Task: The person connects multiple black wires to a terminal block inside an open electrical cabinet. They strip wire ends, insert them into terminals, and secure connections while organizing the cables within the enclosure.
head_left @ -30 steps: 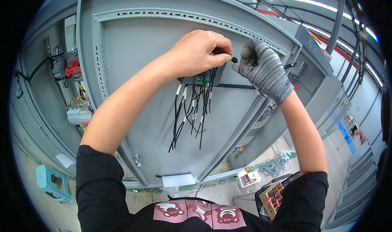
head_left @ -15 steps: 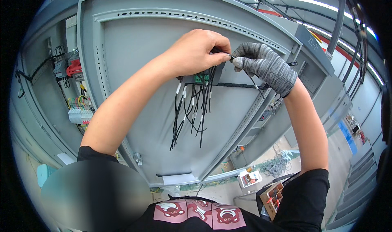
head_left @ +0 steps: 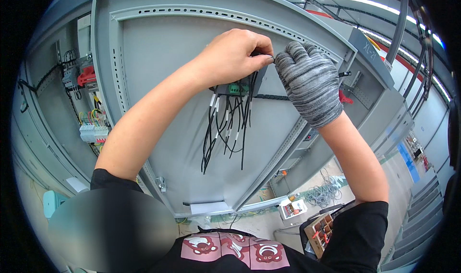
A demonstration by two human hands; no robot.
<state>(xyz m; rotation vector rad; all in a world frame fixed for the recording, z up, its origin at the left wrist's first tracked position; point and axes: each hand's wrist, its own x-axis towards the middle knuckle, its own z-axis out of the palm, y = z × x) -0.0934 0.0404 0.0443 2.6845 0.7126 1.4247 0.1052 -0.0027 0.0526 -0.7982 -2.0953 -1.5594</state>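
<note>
My bare left hand (head_left: 235, 55) pinches a thin black wire (head_left: 273, 58) between thumb and forefinger, and only its short dark tip shows. Close against that tip is my right hand (head_left: 309, 83), in a grey striped knit glove, back turned up and fingers curled together. Whatever those fingers hold is hidden behind the glove. Below my left hand, a dark box-shaped device with a green terminal block (head_left: 238, 89) sits on the grey cabinet door panel (head_left: 168, 105). Several black wires (head_left: 224, 133) with white marker sleeves hang down from it.
A black wrapped cable (head_left: 271, 97) runs right from the device. At left an open cabinet holds breakers (head_left: 91, 132) and a red part (head_left: 87, 76). Lower right are a wooden box of small parts (head_left: 321, 234), a white tray (head_left: 293, 209) and coiled grey cable (head_left: 324, 193) on the floor.
My right hand has rolled over, so its back now covers its fingers and the wire seen there before. My left hand keeps its pinch, slightly higher. The hanging wires have swung a little.
</note>
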